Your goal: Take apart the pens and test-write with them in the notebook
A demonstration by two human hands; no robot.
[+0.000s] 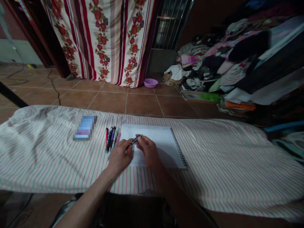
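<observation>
A spiral notebook [163, 142] lies open on a striped cloth [225, 171] that covers a low surface. Both my hands rest on its left part and share a dark pen [135, 140]. My left hand [120, 156] pinches the pen's lower end. My right hand [148, 152] grips the pen near its upper end, fingers curled. Several coloured pens [111, 139] lie side by side just left of the notebook, close to my left hand.
A blurred flat object [85, 128] lies on the cloth left of the pens. Beyond the cloth is tiled floor [118, 99], a floral curtain [106, 38], a purple bowl [150, 83], cables at far left, and a pile of clothes [225, 60] at right.
</observation>
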